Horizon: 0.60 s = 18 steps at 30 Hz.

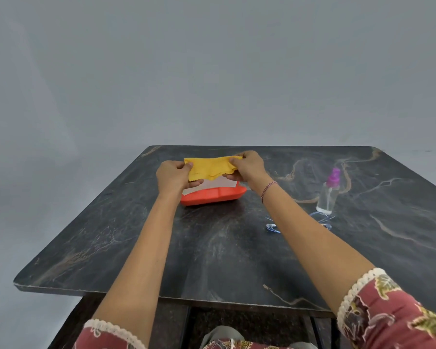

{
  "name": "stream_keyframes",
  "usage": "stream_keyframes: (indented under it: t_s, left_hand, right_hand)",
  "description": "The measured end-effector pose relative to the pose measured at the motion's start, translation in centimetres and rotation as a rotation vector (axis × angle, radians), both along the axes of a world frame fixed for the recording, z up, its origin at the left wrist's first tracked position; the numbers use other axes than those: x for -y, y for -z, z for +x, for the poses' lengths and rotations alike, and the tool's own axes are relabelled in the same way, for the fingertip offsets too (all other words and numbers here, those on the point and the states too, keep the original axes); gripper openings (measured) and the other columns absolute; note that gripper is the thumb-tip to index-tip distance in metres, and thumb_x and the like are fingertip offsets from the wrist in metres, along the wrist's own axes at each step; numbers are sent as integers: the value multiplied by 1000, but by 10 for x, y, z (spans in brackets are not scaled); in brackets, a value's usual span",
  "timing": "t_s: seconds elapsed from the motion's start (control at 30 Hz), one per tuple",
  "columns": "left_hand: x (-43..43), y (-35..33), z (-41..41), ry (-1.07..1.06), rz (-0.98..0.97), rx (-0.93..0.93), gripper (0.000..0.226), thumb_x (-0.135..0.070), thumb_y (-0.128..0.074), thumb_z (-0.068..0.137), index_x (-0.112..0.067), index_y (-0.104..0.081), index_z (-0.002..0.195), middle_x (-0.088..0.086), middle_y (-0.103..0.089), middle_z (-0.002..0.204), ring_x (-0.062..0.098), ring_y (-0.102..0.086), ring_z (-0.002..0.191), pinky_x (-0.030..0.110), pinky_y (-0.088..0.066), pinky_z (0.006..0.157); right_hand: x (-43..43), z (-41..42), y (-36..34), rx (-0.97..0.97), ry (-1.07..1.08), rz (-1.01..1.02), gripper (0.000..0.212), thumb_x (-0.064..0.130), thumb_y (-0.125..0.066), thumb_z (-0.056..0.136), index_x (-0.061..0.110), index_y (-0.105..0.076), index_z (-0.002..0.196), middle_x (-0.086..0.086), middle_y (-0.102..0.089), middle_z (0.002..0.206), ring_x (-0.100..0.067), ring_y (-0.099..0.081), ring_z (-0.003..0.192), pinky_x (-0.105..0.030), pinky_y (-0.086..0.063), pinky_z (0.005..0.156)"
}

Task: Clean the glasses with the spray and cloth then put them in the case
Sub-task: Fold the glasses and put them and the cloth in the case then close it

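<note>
A yellow cloth (209,167) is stretched between both hands above the far middle of the table. My left hand (173,176) pinches its left end and my right hand (249,167) pinches its right end. Under the cloth lies an open orange glasses case (212,196) with a pale lining. Clear glasses with a blue-tinted frame (273,226) lie on the table to the right, partly hidden by my right forearm. A clear spray bottle (329,193) with a purple top stands just behind them.
The dark marbled table (212,260) reaches from the near edge to a far edge just behind the hands. A plain grey wall stands behind it. My patterned red sleeves show at the bottom.
</note>
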State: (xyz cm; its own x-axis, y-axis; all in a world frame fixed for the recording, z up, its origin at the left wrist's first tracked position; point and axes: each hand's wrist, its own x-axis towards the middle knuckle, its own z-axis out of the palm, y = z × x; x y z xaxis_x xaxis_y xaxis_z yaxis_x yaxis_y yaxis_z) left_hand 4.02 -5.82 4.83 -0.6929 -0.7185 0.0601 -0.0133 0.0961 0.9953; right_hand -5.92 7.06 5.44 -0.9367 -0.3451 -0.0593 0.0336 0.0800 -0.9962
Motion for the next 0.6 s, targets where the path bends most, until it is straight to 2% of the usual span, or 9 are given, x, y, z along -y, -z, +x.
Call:
stream_keyframes:
  t_s: [0.07,0.17,0.27,0.37,0.47,0.53,0.6]
  left_hand:
    - [5,2,-4,-3,-19,67,15,-3,-58,90,0,-58,75,10,-49,62,15,-59,34,30,-58,52]
    - [12,12,-5,-17,-47,155,22,1,-65,84,-2,-56,64,16,-55,71,13,-58,33,32,-58,51]
    - [16,22,-1,-24,-22,191,10,2,-69,80,2,-60,75,21,-59,88,14,-60,36,24,-54,41]
    - [18,31,3,-39,-82,221,10,-1,-72,78,0,-63,83,17,-62,97,13,-61,42,29,-58,53]
    - [16,39,9,-51,-152,261,12,-4,-74,78,-3,-65,86,11,-65,91,4,-56,36,27,-58,60]
    - [14,44,14,-55,-162,267,14,-5,-74,78,-2,-66,89,5,-64,82,7,-56,39,25,-56,60]
    - [12,47,19,-69,-167,258,14,-5,-73,78,-2,-67,90,-1,-61,73,7,-57,40,25,-55,63]
  right_hand:
    - [2,-6,6,-26,2,83,10,-1,-57,88,7,-53,84,-26,-56,111,-25,-62,56,-24,-52,39]
    - [-3,-13,15,-192,-44,347,18,4,-68,82,7,-57,96,-15,-57,100,-15,-55,61,-25,-53,55]
    - [-11,-11,22,-295,-83,460,35,10,-73,79,5,-58,110,-6,-50,100,-16,-53,79,-19,-44,55]
    - [-18,-9,27,-310,-122,471,36,9,-73,78,5,-57,110,-5,-48,101,-17,-52,82,-19,-44,52]
    - [-22,-9,32,-323,-163,513,30,6,-73,77,9,-58,102,-6,-52,97,-15,-51,70,-19,-43,50]
    - [-23,-9,36,-327,-171,528,26,3,-72,77,12,-55,94,-8,-55,94,-13,-52,59,-25,-48,53]
    - [-24,-7,40,-341,-164,549,24,2,-69,78,12,-54,93,-10,-58,95,-17,-56,59,-32,-54,60]
